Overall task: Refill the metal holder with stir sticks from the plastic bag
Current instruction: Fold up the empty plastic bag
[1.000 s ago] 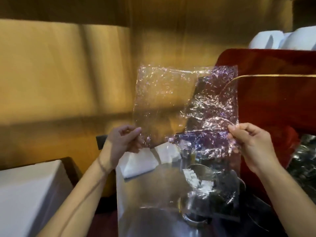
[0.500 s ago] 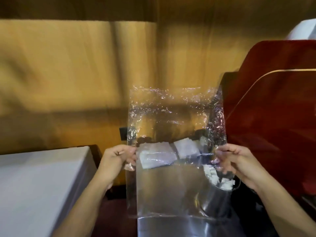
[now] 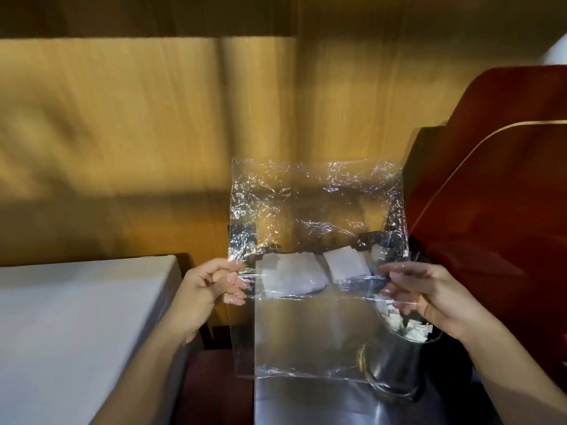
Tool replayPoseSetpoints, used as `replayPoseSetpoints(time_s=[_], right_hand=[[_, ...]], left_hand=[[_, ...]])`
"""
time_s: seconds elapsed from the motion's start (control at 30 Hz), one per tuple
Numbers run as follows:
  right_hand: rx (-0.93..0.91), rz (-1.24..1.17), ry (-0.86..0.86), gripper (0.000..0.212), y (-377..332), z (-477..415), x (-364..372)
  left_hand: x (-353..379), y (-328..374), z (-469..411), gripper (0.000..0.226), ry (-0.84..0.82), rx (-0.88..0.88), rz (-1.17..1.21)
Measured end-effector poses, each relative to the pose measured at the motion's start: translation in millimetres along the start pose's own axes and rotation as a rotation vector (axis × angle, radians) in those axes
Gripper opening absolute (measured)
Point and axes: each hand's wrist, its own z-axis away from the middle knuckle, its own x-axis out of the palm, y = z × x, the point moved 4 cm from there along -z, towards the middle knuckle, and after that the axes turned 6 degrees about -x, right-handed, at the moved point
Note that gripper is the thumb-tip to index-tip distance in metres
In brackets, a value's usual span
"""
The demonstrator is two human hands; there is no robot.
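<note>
Between your two hands the clear plastic bag (image 3: 316, 256) hangs flat and upright in front of the wooden wall (image 3: 153, 133), its long axis running top to bottom, crinkled end up and smoother end down toward the table (image 3: 306, 403). Your left hand (image 3: 208, 289) is closed in a pinch on the bag's left edge about halfway up; your right hand (image 3: 426, 294) is pinched shut on the right edge at the same height. No stir sticks show inside the bag, so it looks empty to me, though the film's glare makes that hard to be sure of. The metal holder (image 3: 399, 363) stands upright on the table below your right hand, partly behind the bag's lower right corner, its open mouth facing up with white stir sticks (image 3: 408, 329) bunched inside, their ends up. The risk from here, as I judge it, is that the loose lower edge of the bag or your right wrist catches the holder's rim and tips it, spilling the sticks. The blurred view also suggests movement, so you could misjudge how close the holder is. White paper pieces (image 3: 306, 274) lie behind the film.
</note>
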Motion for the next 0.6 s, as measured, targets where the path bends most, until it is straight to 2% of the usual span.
replayPoseSetpoints(time_s=[0.17,0.23,0.37,0.43,0.53,0.6], right_hand=[[-0.076,0.045,-0.057,0.018,1.1,-2.9,-2.9],[-0.110,0.053,-0.066,0.020,1.7,-3.4,-4.1],[-0.172,0.178,-0.067,0.045,-0.6,-4.8,-9.8],[-0.192,0.198,-0.078,0.048,-0.6,-2.9,-7.7],[-0.255,0.139,-0.083,0.041,0.3,-0.6,-5.5],[-0.250,0.063,-0.106,0.026,-0.2,1.2,-4.0]], left_hand=[[-0.1,-1.7,-0.6,0.061,0.052,0.026,-0.065],[2.6,-2.0,-0.1,0.059,0.051,0.039,-0.064],[4.6,-4.3,-2.7,0.060,0.006,0.038,-0.040],[3.5,-3.4,-4.2,0.061,0.012,0.044,-0.059],[-1.2,-4.2,-4.3,0.054,0.040,0.028,-0.103],[-0.2,-7.1,-3.0,0.042,-0.025,-0.051,0.063]])
